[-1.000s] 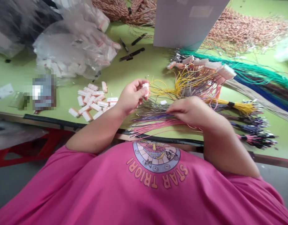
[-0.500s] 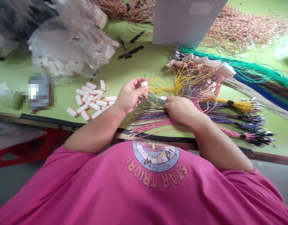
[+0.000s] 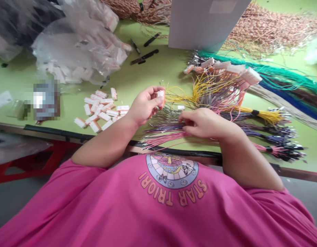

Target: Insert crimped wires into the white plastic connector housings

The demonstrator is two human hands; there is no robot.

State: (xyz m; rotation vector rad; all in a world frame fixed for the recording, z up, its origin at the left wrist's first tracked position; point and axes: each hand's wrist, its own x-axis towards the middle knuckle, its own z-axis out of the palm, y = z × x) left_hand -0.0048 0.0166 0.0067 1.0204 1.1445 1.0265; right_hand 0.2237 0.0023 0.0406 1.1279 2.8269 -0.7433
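While a white/orange connector [image 3: 160, 93] sits pinched btwn thumb & fingers of my L hand [image 3: 146, 106], just beside some yellow wires [image 3: 180, 98], my R hand [image 3: 203, 122] curls over purple wires [image 3: 166, 128]; can't tell if it's gripping any. Pink wires [image 3: 163, 138] lie nearer me, loose connectors [image 3: 104, 116] L of L hand, plastic bag [image 3: 73, 44] behind 'em.
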